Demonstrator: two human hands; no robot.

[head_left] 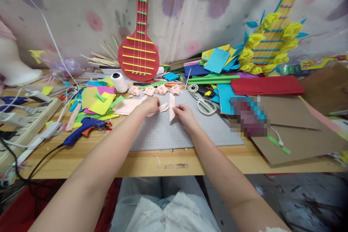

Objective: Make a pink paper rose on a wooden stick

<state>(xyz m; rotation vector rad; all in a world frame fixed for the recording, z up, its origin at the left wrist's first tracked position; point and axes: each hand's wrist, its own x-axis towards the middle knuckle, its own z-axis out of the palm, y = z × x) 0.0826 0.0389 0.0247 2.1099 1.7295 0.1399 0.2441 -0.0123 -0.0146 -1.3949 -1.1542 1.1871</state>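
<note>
My left hand (150,105) rests closed on a pale pink paper piece (160,108) lying at the back of the grey cutting mat (168,134). My right hand (185,114) pinches a narrow pale pink paper strip (172,110) that stands upright just left of its fingers. A larger pink sheet (126,106) lies under and left of my left hand. Three small pink paper roses (149,90) sit in a row just behind both hands.
A blue glue gun (85,126) lies left of the mat, scissors (203,105) to the right. Coloured paper scraps (100,101), a white thread spool (119,81), a red paper guitar (138,54), cardboard sheets (293,130) and a power strip (27,116) crowd the wooden table (163,161).
</note>
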